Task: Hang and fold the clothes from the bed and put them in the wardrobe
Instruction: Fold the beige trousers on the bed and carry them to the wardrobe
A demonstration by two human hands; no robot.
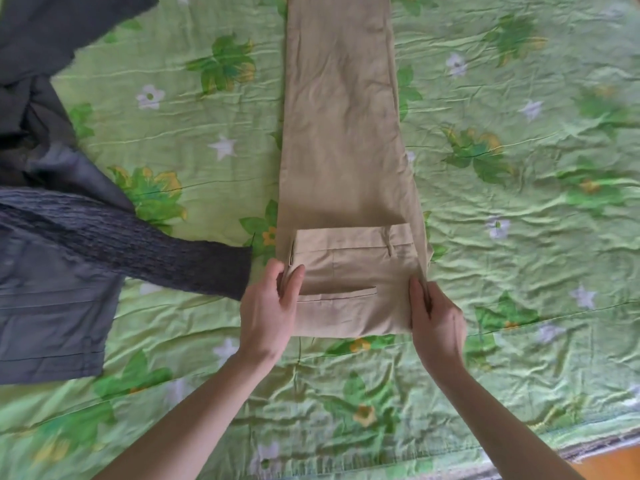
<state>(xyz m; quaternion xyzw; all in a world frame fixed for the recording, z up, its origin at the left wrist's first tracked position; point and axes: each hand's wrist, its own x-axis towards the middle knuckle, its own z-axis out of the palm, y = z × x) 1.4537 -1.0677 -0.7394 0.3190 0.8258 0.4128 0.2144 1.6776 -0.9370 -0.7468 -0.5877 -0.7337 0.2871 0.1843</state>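
- Trousers [346, 140], beige and creased, lie lengthwise down the middle of the bed [519, 237], legs stacked and running off the top of the frame; the waistband end is folded up over the legs, showing a belt loop and a welt pocket.
- Bed sheet, green with printed flowers and white stars, is wrinkled across the whole view.
- Grey jacket [52, 299] sprawls at the far left of the bed, with a dark knitted sleeve [138, 247] stretching across it toward the trousers and ending just beside the left hand.
- Strip of orange floor [613, 462] shows at the lower right corner, past the bed's edge.
- Left hand [270, 306] grips the left edge of the folded section, thumb on top of the cloth and fingers curled round the side.
- Right hand [436, 320] holds the right edge of the same fold, fingers lying along the cloth; how far they curl beneath it cannot be told.
- Both forearms are bare and reach in from the bottom of the frame.
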